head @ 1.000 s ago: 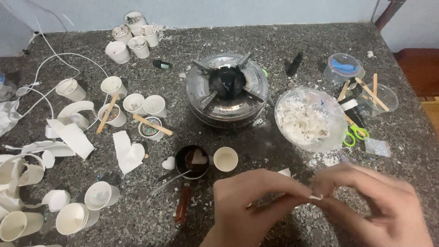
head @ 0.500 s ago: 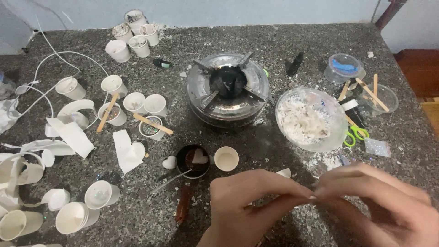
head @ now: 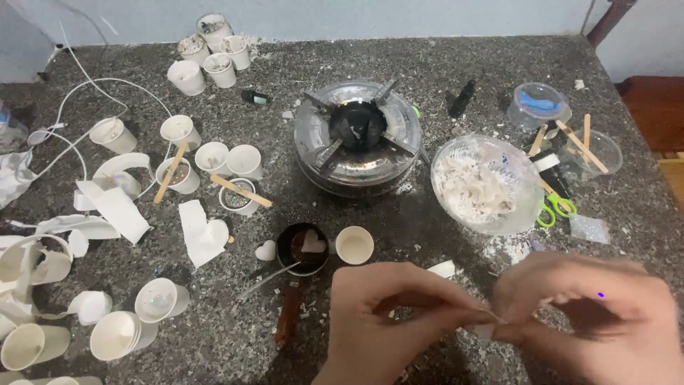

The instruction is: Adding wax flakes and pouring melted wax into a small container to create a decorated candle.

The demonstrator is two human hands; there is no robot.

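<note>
Tiny pale scrap [head: 490, 314], maybe wax or paper, too small to tell which, sits pinched between your two hands at the near edge of the scene, right of centre. Your left hand [head: 388, 321] has thumb and forefinger closed onto its left end, other fingers curled. Your right hand [head: 591, 314] pinches the right end the same way, fingertips of both hands almost touching.

Just beyond the hands: a small white chunk [head: 443, 269] on the desk, a small white paper cup filled with cream wax [head: 354, 245], and a dark round melting pan with a brown handle [head: 303, 249] holding a pale heart shape. A white wax heart [head: 265, 250] lies just left of the pan. Further off, centre, a round metal gas burner with black pan supports [head: 358, 137]. Right of it a clear bowl of white wax flakes [head: 486, 185], green-handled scissors [head: 550, 212], wooden sticks [head: 581, 146]. Left side: many white paper cups [head: 114, 335], torn white paper strips [head: 117, 212], white cable [head: 78, 93].

Risks, as a guess: the scrap is so small that a hard pull could tear or crumble it, or it slips out and gets lost among the white crumbs. Your left wrist moving away from you could knock the filled cup or the pan handle.

Surface: dark speckled stone desk [head: 463, 64], littered with wax bits. Pale blue wall [head: 356, 18] at the far edge, reddish floor [head: 659, 107] far right.
</note>
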